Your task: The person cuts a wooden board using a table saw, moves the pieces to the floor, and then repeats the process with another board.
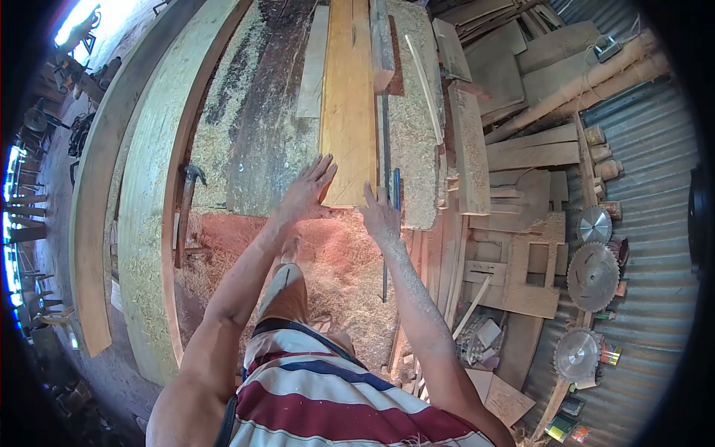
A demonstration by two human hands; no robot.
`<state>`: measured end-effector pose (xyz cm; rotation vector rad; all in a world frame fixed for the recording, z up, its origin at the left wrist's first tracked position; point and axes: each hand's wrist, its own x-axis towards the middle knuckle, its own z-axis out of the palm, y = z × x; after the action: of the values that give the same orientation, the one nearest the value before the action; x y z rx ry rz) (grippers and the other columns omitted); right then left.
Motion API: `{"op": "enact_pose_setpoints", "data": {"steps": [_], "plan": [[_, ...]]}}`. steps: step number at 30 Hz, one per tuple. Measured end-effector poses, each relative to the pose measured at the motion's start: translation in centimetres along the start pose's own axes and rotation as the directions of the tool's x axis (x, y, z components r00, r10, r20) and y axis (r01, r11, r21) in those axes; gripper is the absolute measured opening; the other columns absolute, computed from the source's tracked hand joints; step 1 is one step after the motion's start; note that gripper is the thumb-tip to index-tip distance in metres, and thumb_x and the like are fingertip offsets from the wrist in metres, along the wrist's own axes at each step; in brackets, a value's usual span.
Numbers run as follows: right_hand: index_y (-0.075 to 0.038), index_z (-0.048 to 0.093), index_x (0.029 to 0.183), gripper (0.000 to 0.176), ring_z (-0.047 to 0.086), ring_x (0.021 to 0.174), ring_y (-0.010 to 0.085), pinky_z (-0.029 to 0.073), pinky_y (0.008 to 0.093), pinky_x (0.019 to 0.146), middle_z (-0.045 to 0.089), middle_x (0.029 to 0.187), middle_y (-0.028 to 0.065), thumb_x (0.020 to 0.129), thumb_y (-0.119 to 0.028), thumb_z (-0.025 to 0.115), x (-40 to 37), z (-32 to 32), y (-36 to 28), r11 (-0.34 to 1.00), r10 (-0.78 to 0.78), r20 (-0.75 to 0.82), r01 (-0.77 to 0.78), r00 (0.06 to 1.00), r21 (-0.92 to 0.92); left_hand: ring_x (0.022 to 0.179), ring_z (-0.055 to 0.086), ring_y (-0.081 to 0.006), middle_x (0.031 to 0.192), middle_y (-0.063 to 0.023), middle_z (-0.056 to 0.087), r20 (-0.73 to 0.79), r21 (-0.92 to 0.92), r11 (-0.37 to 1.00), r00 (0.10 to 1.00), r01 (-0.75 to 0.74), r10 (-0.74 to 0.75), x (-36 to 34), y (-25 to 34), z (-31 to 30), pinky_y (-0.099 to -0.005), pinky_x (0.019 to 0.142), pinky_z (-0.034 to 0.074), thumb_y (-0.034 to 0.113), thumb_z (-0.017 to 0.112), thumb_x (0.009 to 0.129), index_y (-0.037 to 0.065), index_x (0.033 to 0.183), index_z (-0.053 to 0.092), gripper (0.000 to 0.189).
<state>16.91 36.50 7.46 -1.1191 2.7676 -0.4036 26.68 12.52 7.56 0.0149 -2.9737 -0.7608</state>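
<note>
A smooth yellow-brown wooden plank [348, 112] lies lengthwise on the shavings-strewn workbench [272, 141], its near end facing me. My left hand [307, 190] rests on the plank's left edge near that end, fingers stretched out and holding nothing. At the right near corner is my right hand [381, 217], with fingers extended forward onto the wood and sawdust along the forearm. Just right of it lie a slim blue object [396, 189], whose kind I cannot make out, and a long thin dark bar [385, 134].
A hammer [191, 186] stands head-up at the left beside long thick boards [149, 194]. A squared timber [382, 48] adjoins the plank's far right side. Circular saw blades [593, 277] hang along the corrugated metal wall [655, 223] at right, above stacked offcuts [521, 290].
</note>
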Motion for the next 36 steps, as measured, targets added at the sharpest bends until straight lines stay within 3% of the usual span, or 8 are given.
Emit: {"op": "enact_pose_setpoints", "data": {"steps": [11, 17, 20, 36], "plan": [[-0.013, 0.048, 0.158, 0.073, 0.072, 0.103, 0.0417, 0.059, 0.0523, 0.079, 0.054, 0.131, 0.0215, 0.094, -0.032, 0.079, 5.6, -0.2, 0.7, 1.000, 0.006, -0.019, -0.005, 1.000, 0.019, 0.163, 0.023, -0.0405, 0.177, -0.0177, 0.024, -0.001, 0.050, 0.999, 1.000, 0.000, 0.000, 4.6, -3.2, -0.9, -0.0472, 0.133, 0.029, 0.041, 0.098, 0.059, 0.005, 0.168, 0.032, 0.132], [-0.014, 0.046, 0.161, 0.076, 0.071, 0.109, 0.0448, 0.058, 0.0545, 0.086, 0.055, 0.140, 0.0224, 0.096, -0.041, 0.075, 8.9, -0.7, 0.9, 0.997, 0.063, 0.059, -0.065, 0.996, 0.033, 0.163, 0.023, -0.0401, 0.177, -0.0174, 0.024, -0.001, 0.072, 0.997, 1.000, 0.012, -0.012, 7.3, -5.0, -1.1, -0.0456, 0.132, 0.031, 0.036, 0.099, 0.059, 0.006, 0.167, 0.032, 0.131], [-0.015, 0.047, 0.160, 0.075, 0.070, 0.110, 0.0434, 0.058, 0.0557, 0.086, 0.055, 0.132, 0.0217, 0.096, -0.040, 0.076, 10.3, -0.9, 1.0, 0.998, 0.046, 0.033, -0.047, 0.998, 0.040, 0.163, 0.022, -0.0408, 0.176, -0.0186, 0.025, 0.007, 0.065, 0.998, 1.000, 0.009, -0.009, 8.4, -5.9, -1.5, -0.0483, 0.132, 0.030, 0.036, 0.100, 0.060, 0.005, 0.167, 0.033, 0.129], [-0.018, 0.046, 0.162, 0.077, 0.069, 0.115, 0.0428, 0.057, 0.0557, 0.093, 0.056, 0.136, 0.0192, 0.096, -0.044, 0.075, 18.0, -0.5, 2.2, 0.998, 0.062, 0.013, -0.062, 0.998, 0.002, 0.163, 0.024, -0.0387, 0.177, -0.0157, 0.025, -0.016, 0.104, 0.994, 1.000, 0.013, -0.012, 14.7, -10.4, -2.6, -0.0547, 0.129, 0.035, 0.038, 0.100, 0.060, 0.008, 0.167, 0.032, 0.130]]}}
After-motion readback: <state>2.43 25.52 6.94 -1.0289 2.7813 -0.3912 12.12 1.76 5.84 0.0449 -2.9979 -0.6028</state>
